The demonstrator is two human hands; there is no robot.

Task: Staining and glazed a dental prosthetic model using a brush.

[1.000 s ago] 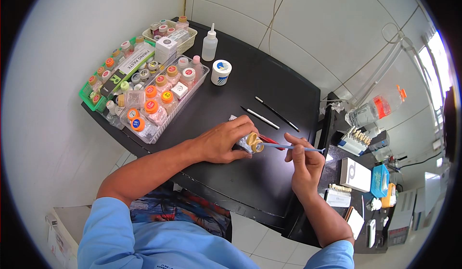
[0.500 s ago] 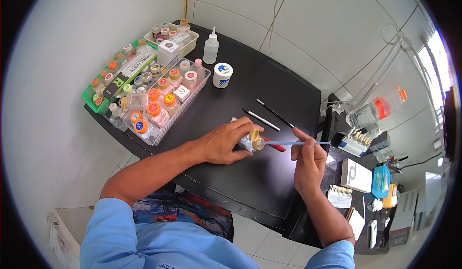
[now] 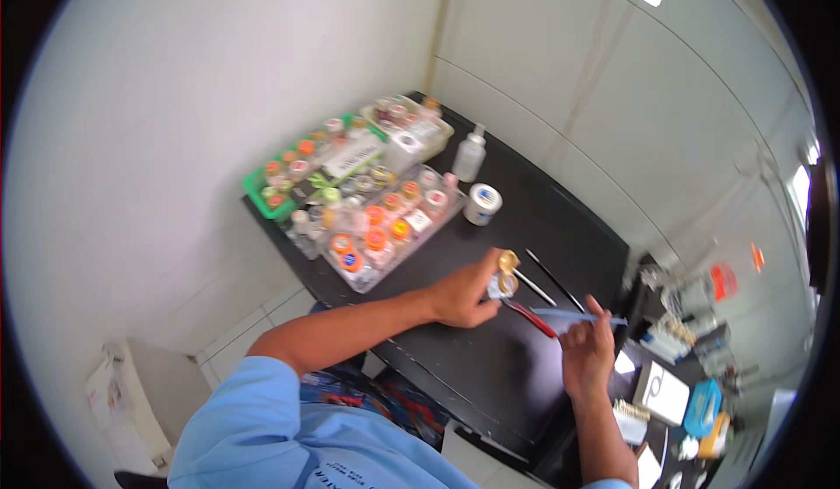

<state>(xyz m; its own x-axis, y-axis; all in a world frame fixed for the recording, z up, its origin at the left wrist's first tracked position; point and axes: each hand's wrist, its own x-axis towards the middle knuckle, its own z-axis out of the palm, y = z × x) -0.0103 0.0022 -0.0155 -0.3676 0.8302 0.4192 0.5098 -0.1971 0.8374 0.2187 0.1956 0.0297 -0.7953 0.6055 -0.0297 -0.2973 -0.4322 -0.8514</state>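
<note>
My left hand [image 3: 464, 298] is wrapped round a small clear jar [image 3: 496, 289] whose gold cap [image 3: 507, 261] is flipped up on its hinge. To the right, my right hand [image 3: 588, 349] pinches a thin light-blue stick [image 3: 560, 313]. The stick's left end points toward the jar and stands a little apart from it. On the black table between my hands lies a red-handled tool [image 3: 531, 320]. Just past the jar lie a white pen-like tool [image 3: 535, 288] and a slim black brush [image 3: 556, 279]. Blur hides what is in the jar.
Left on the table [image 3: 437, 375], a clear tray [image 3: 363, 284], a green basket [image 3: 255, 193] and a cream basket [image 3: 444, 138] hold several capped jars. Behind are a dropper bottle [image 3: 470, 157] and white tub [image 3: 482, 205]. At right stand a white box [image 3: 661, 393] and clear bottle [image 3: 696, 296].
The whole view has swung, so everything sits further right and lower. The blue stick's end has drawn away from the jar's mouth. Both hands keep their holds.
</note>
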